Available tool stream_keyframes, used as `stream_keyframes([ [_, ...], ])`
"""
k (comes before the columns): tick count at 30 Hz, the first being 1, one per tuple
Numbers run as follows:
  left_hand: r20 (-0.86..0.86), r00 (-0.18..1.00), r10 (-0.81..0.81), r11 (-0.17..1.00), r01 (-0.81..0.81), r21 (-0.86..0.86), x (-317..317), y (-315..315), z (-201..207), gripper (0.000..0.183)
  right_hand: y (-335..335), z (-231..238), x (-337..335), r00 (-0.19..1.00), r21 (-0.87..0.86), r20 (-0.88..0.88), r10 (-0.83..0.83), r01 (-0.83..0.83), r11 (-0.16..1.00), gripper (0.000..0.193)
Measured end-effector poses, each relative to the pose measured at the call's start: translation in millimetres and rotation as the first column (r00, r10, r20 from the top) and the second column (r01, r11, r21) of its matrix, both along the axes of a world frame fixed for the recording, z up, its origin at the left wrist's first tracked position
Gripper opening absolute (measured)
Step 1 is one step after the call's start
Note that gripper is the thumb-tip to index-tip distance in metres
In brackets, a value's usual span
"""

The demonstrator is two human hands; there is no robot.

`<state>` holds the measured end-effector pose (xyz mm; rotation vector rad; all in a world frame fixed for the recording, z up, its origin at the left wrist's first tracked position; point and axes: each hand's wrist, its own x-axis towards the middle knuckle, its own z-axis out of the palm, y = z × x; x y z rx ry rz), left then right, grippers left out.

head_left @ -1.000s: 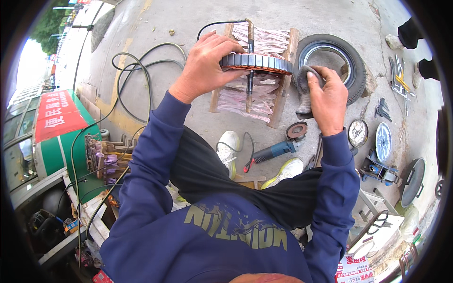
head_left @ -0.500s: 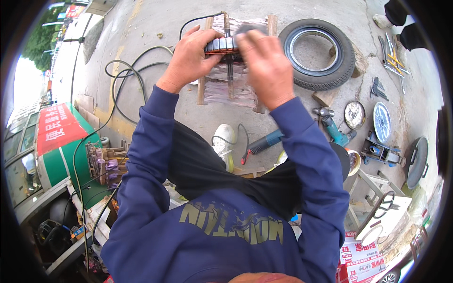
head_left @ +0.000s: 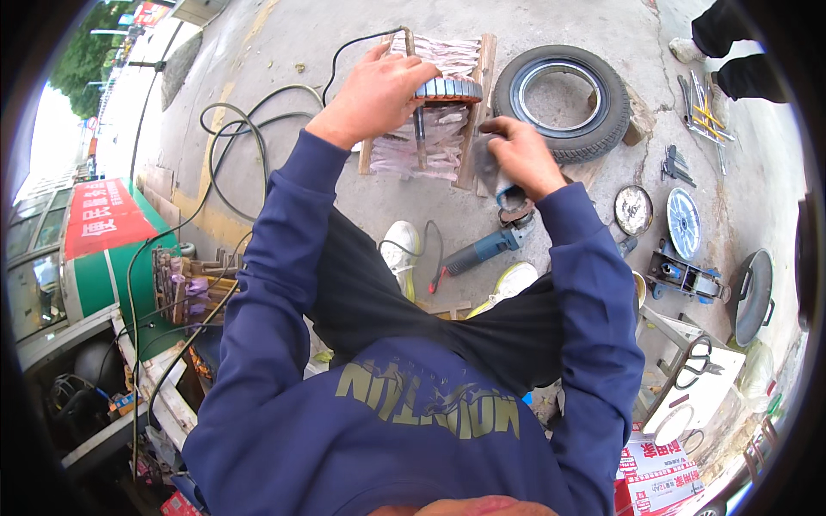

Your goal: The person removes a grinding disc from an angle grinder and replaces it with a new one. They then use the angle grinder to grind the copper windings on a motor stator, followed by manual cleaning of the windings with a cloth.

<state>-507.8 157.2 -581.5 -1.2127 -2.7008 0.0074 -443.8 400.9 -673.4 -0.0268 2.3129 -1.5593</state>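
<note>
Concrete ground (head_left: pixel 331 24), tyre (head_left: pixel 614 107) beside right hand (head_left: pixel 522 155), grinder (head_left: pixel 484 249) near shoes (head_left: pixel 400 250)

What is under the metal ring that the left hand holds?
Under the metal ring in the left hand is a wooden frame with pale strips, visible on both sides of the ring. The part directly beneath is covered; whether they touch cannot be seen.

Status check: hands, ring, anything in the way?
Left hand gripping segmented metal ring. Right hand holding grey cloth, apart from ring. Possible obstacle: angle grinder lying near right shoe.
</note>
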Motion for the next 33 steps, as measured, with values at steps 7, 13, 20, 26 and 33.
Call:
stream_keyframes([
  [7, 0.056, 0.995, 0.084, 0.996, -0.081, -0.047, -14.6, 0.3, 5.4, 0.034, -87.1, -35.1, -10.6, 0.985, -0.121, 0.165, 0.051, -0.031, 0.992, 0.049],
  [13, 0.295, 0.939, 0.178, 0.984, -0.164, -0.071, -20.7, -3.5, 21.4, 0.06, -129.6, -51.6, -10.5, 0.989, -0.174, 0.135, -0.058, 0.081, 0.981, 0.054],
  [20, 0.566, 0.655, 0.501, 0.804, -0.594, -0.024, -67.1, -40.5, 26.9, 0.069, -127.5, -46.9, -17.1, 0.979, -0.402, 0.198, -0.05, 0.127, 0.907, 0.041],
  [26, 0.894, 0.32, 0.312, 0.717, -0.697, -0.001, -87.5, -38.9, 7.4, 0.06, -121.4, -53.6, -10.7, 0.985, -0.368, 0.173, -0.008, 0.072, 0.927, 0.04],
  [33, 0.899, 0.279, 0.338, 0.726, -0.685, -0.06, -76.2, -34.3, -9.6, 0.045, -118.7, -42.2, 0.7, 0.998, 0.079, -0.033, 0.06, -0.058, 0.995, 0.042],
])
